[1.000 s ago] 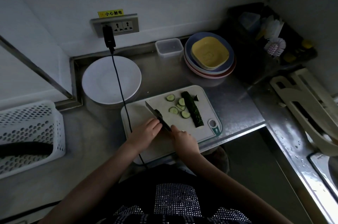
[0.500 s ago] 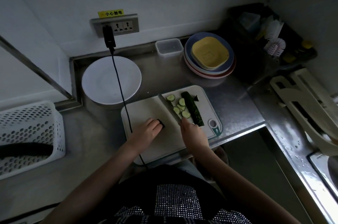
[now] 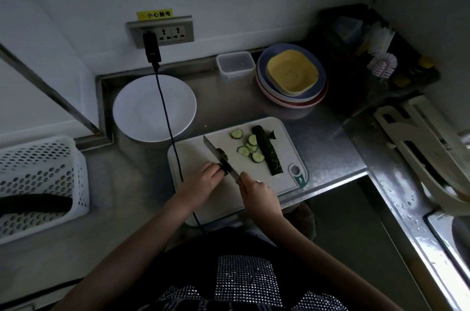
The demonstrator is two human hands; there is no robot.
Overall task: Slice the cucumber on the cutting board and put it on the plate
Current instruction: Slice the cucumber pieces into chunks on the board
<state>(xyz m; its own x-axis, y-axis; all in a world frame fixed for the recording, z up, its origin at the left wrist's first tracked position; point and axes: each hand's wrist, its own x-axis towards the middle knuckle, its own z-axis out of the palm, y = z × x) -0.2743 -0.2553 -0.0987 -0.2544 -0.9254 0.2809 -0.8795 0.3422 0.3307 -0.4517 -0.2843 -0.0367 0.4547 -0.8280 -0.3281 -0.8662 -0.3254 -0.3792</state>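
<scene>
Five or so cut slices (image 3: 248, 146) lie loose at the far right of the cutting board (image 3: 193, 158), just beside a long cucumber half (image 3: 267, 150) that remains uncut. The left hand (image 3: 203, 179) pins a short dark cucumber piece (image 3: 223, 167) with curled fingers (image 3: 215, 171), while the right hand (image 3: 255, 190) grips the handle of a knife (image 3: 220, 155) whose blade crosses that piece. The white plate (image 3: 142, 107), far left on the surface, bears no slices. By this evidence slicing is under way; most cutting and all transfer remain.
</scene>
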